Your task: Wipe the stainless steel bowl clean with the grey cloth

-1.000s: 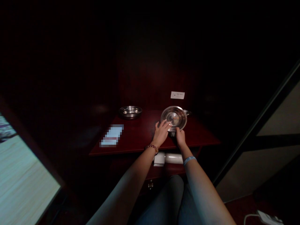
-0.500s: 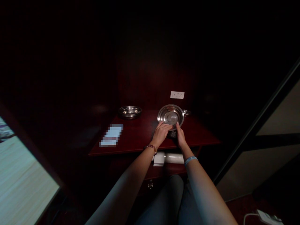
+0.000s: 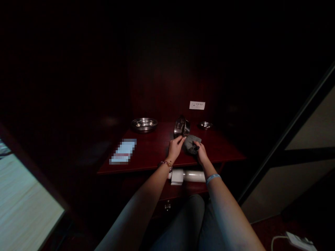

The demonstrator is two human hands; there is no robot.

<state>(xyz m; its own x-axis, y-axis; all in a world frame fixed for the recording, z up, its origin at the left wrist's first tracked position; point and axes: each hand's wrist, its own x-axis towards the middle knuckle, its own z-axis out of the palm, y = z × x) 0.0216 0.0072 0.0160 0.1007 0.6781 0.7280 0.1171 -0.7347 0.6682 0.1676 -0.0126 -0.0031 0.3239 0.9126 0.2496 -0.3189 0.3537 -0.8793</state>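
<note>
Tilted bowl (image 3: pixel 181 128) beyond left fingers (image 3: pixel 179 139) pinched on edge; cloth (image 3: pixel 192 140) in curled right fingers (image 3: pixel 199 145)

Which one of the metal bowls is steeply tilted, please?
The middle bowl, held by the left hand beside the grey cloth, is tilted, its opening sideways. The wide left bowl and small right bowl sit upright on the table.

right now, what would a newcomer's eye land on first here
Probably the tipped bowl, held in the left hand near the picture's middle. Next, the grey cloth in the right hand, just right of the bowl. The white socket also stands out against the dark wall behind.
</note>
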